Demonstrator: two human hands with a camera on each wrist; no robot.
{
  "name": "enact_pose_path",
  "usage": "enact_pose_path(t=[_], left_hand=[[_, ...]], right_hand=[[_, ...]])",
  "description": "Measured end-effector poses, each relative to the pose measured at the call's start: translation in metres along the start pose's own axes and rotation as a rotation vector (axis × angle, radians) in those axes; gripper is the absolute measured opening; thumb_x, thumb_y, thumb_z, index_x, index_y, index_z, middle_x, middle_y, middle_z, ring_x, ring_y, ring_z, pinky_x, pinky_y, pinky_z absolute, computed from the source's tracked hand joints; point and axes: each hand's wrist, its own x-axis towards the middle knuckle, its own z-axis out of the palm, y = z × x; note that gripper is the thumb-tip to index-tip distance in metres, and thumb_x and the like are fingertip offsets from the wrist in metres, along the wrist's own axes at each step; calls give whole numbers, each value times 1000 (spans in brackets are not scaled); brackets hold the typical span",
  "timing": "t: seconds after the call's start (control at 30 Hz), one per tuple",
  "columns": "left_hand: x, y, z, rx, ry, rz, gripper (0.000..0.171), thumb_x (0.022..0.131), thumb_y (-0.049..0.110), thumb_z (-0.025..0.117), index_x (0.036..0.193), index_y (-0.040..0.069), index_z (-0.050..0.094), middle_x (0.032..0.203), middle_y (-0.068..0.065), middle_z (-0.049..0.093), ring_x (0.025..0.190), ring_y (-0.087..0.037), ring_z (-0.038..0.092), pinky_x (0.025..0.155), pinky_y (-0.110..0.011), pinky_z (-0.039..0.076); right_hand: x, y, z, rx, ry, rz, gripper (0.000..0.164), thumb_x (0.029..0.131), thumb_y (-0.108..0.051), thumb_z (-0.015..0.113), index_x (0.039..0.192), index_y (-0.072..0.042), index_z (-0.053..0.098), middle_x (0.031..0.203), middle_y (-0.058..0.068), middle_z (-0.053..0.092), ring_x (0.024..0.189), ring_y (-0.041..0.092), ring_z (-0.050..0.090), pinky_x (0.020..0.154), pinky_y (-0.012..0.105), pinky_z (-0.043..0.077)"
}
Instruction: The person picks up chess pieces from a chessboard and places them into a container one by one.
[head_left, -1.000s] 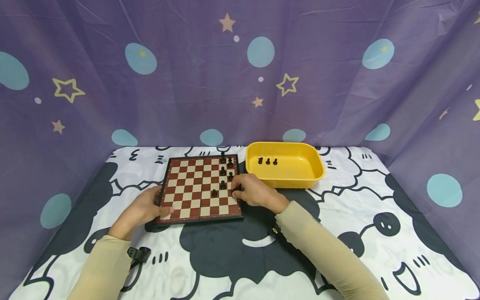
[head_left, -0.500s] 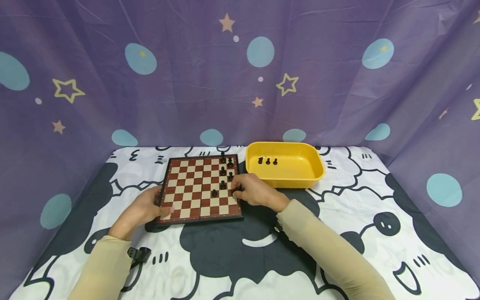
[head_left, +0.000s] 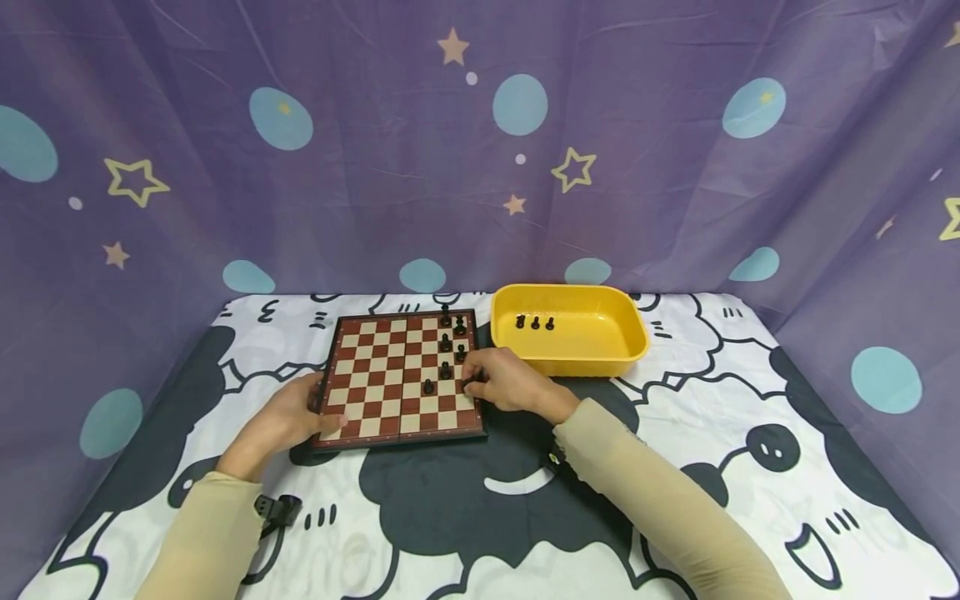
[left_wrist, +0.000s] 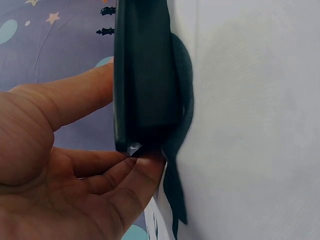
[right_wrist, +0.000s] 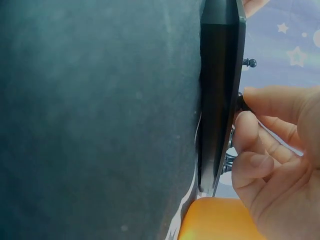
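Observation:
A brown-and-cream chessboard (head_left: 367,379) lies flat on the table in the head view. My left hand (head_left: 281,414) grips its near left corner, thumb on top and fingers against the side and underneath, as the left wrist view shows. At the board's right edge my right hand (head_left: 510,381) pinches a small black chess piece (right_wrist: 242,102) between thumb and finger, right at the playing surface. The fingers cover most of that piece, so its kind is hidden. Several other black pieces stand on the right half, among them a pawn (head_left: 428,387) left of my right fingertips.
Behind and right of the board stands a yellow plastic tray (head_left: 570,367), with 3 small black chess pieces (head_left: 536,322) inside. A cartoon-patterned cloth (head_left: 450,517) covers the table. A purple curtain (head_left: 360,225) hangs along the back and sides.
My right forearm has shifted slightly to the right since a second ago. Both hands, the board and the pieces keep their places.

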Motion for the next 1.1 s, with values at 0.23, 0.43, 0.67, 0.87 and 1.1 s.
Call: enact_pose_path(t=[0.23, 0.43, 0.67, 0.87, 1.1], left_hand=[[1, 0, 0, -15, -3, 0, 89, 79, 24, 79, 142, -12, 27, 111, -25, 57, 96, -33, 57, 81, -49, 45], [1, -2, 0, -8, 7, 24, 87, 80, 23, 78, 141, -12, 28, 113, -27, 57, 98, -34, 57, 82, -50, 45], [2, -3, 2, -7, 10, 25, 86, 80, 24, 79, 141, -12, 29, 112, -27, 57, 97, -34, 58, 82, -49, 45], [2, -3, 1, -10, 4, 20, 87, 80, 24, 79, 141, -13, 28, 113, -27, 57, 98, -34, 58, 81, -49, 46], [3, -3, 1, -3, 3, 17, 89, 79, 25, 79, 141, -13, 28, 113, -28, 57, 98, -35, 57, 82, -50, 45]], right_hand=[[-1, -1, -1, 14, -2, -6, 6, 88, -17, 70, 92, -17, 66, 84, -8, 63, 73, 6, 57, 68, 26, 47], [-5, -2, -5, 25, 13, -3, 7, 88, -18, 70, 92, -19, 64, 86, -9, 64, 71, 7, 56, 65, 26, 47], [-12, -3, -11, 27, 36, -18, 7, 88, -17, 70, 90, -19, 64, 84, -10, 63, 75, 6, 58, 66, 26, 47], [-23, -4, -21, -8, 81, -19, 8, 87, -17, 70, 95, -16, 66, 85, -10, 61, 70, 7, 54, 65, 27, 46], [-35, -3, -31, -46, 112, -28, 14, 87, -15, 70, 100, -10, 69, 87, -8, 62, 72, 8, 54, 68, 28, 47]])
